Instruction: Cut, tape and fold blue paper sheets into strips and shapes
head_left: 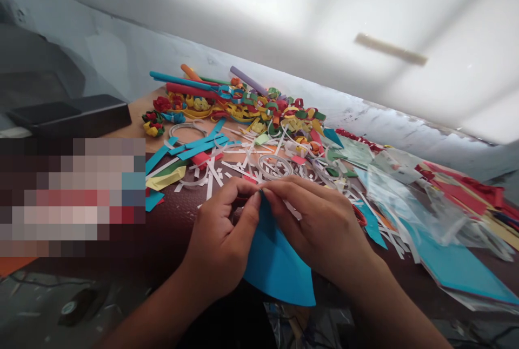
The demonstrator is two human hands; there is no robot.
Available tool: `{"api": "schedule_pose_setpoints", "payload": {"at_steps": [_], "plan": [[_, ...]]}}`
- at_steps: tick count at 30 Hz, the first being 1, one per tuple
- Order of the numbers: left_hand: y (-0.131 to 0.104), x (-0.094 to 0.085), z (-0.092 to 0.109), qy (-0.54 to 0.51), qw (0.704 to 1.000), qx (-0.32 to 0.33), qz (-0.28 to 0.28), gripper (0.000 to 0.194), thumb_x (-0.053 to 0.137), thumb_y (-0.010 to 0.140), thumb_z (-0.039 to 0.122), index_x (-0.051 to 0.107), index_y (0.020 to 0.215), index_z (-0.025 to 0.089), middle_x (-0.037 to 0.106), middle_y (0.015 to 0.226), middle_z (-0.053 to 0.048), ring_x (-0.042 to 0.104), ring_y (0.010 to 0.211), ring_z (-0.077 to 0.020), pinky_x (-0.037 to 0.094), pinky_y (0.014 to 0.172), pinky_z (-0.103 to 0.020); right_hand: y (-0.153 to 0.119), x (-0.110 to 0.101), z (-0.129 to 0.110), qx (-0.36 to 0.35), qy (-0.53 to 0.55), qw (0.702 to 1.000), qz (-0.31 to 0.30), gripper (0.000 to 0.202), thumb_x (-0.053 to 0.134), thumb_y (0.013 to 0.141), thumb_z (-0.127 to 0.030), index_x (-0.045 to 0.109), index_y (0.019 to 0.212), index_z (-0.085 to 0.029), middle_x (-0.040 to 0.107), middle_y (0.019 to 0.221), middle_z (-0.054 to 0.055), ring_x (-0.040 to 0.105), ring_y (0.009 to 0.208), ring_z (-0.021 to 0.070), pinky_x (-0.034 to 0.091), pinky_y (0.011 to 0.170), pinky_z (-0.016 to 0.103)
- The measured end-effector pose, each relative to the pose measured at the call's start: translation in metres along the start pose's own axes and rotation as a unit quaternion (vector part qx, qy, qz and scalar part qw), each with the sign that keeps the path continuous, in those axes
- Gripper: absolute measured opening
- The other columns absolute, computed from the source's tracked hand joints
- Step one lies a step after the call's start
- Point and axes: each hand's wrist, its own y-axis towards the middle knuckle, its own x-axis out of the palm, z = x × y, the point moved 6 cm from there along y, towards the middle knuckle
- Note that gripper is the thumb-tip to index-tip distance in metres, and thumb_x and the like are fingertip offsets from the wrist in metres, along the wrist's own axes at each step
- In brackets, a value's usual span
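Note:
A blue paper sheet hangs below my two hands, fanning out to a curved lower edge near the table's front. Its narrow top end is pinched between the fingertips of my left hand and my right hand, which meet at the middle. Both hands are closed on it, thumbs and forefingers together. The exact fold at the fingertips is too small to make out. Just beyond the fingers lie white paper strips and a ring-shaped roll.
Colourful paper chains and rolled paper tubes are heaped at the back. Blue strips lie left of centre. Clear plastic bags and blue sheets are on the right. A black box stands at the left.

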Motion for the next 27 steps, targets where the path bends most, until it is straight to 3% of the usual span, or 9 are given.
{"api": "schedule_pose_setpoints", "payload": {"at_steps": [9, 20, 24, 27], "plan": [[0.001, 0.0, 0.004, 0.002, 0.999, 0.034, 0.002, 0.012, 0.059, 0.098, 0.025, 0.071, 0.096, 0.026, 0.073, 0.082, 0.008, 0.067, 0.074, -0.0044, 0.05, 0.067, -0.011, -0.001, -0.002, 0.001, 0.015, 0.03, 0.999, 0.023, 0.021, 0.056, 0.101, -0.019, 0.074, 0.094, -0.012, 0.077, 0.086, 0.008, 0.074, 0.075, 0.0174, 0.056, 0.069, 0.028], [-0.001, 0.001, 0.003, 0.012, 0.999, 0.033, 0.008, 0.011, 0.06, 0.096, 0.024, 0.067, 0.088, 0.025, 0.07, 0.077, 0.008, 0.064, 0.066, -0.0053, 0.049, 0.06, -0.012, -0.002, -0.008, 0.001, 0.023, -0.032, 0.996, 0.084, 0.015, 0.061, 0.096, -0.016, 0.073, 0.087, -0.016, 0.078, 0.081, 0.004, 0.074, 0.07, 0.0151, 0.055, 0.065, 0.025], [-0.002, -0.002, 0.005, 0.021, 0.999, 0.021, 0.041, 0.011, 0.058, 0.096, 0.027, 0.064, 0.087, 0.025, 0.058, 0.065, 0.008, 0.053, 0.053, -0.006, 0.043, 0.049, -0.013, -0.009, -0.026, 0.019, 0.105, -0.081, 0.978, 0.162, 0.013, 0.064, 0.093, -0.021, 0.072, 0.083, -0.022, 0.078, 0.077, 0.0, 0.074, 0.067, 0.0159, 0.055, 0.064, 0.026], [-0.009, -0.016, 0.005, 0.041, 0.997, -0.008, 0.07, 0.012, 0.057, 0.098, 0.034, 0.062, 0.09, 0.026, 0.054, 0.06, 0.008, 0.05, 0.047, -0.0081, 0.042, 0.044, -0.017, -0.025, -0.046, 0.052, 0.215, -0.096, 0.949, 0.207, 0.016, 0.064, 0.09, -0.03, 0.074, 0.081, -0.023, 0.077, 0.073, 0.001, 0.074, 0.065, 0.0184, 0.054, 0.063, 0.029]]}}
